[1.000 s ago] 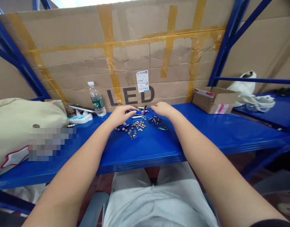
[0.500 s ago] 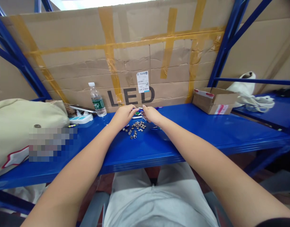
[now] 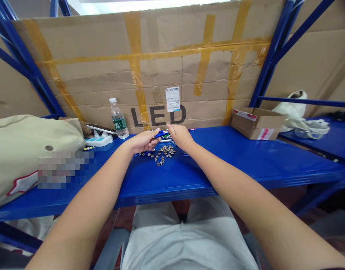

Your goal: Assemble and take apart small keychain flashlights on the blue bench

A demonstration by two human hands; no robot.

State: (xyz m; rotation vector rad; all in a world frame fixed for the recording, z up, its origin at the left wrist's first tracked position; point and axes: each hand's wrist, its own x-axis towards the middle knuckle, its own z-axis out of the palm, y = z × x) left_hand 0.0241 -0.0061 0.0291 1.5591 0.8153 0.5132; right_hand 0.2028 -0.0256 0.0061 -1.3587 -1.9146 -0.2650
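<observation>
A slim blue pen [image 3: 160, 134] is held between my two hands, slanting up toward the right. My left hand [image 3: 146, 142] pinches its near end between thumb and fingers, palm turned partly up. Around the other end my right hand [image 3: 180, 135] is closed; its fingertips are hidden behind the hand. Just below lies a loose pile of small round metal discs [image 3: 166, 150], like button cells. Nearer to me are several small metal pieces [image 3: 160, 161]. A silver pen-like rod [image 3: 167, 141] lies behind the discs, and other small parts there are partly covered by my hands.
The blue table [image 3: 228, 161] ends behind at a large cardboard sheet [image 3: 104, 78]. At left stand a water bottle [image 3: 119, 122], a white power strip [image 3: 99, 141] and a cream bag [image 3: 28, 142]. An open cardboard box [image 3: 255, 123] sits at the right.
My left hand has turned its palm upward and drawn slightly left, so more of the blue pen shows between the hands. The camera view has shifted a little.
</observation>
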